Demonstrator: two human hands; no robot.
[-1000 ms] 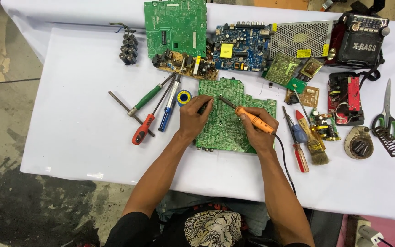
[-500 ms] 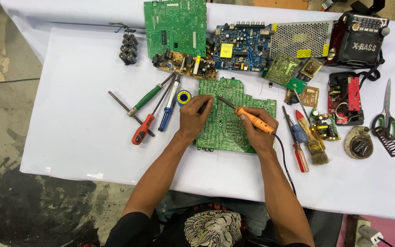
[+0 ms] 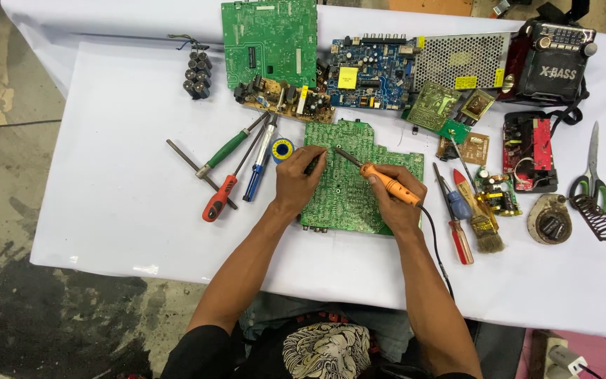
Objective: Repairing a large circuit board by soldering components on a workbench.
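Here, soldering iron (image 3: 386, 182) in right-hand fingers (image 3: 395, 200), tip on circuit board (image 3: 348, 189)

right hand (image 3: 395, 200): soldering iron (image 3: 387, 184) | left hand (image 3: 299, 181): green circuit board (image 3: 348, 189)

Bare forearms, black printed shirt

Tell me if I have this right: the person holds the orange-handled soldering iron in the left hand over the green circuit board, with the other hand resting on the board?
Not quite. The head view shows the orange-handled soldering iron in the right hand, not the left. The rest stands: its tip is over the green circuit board, and the other hand, the left hand, rests on the board.
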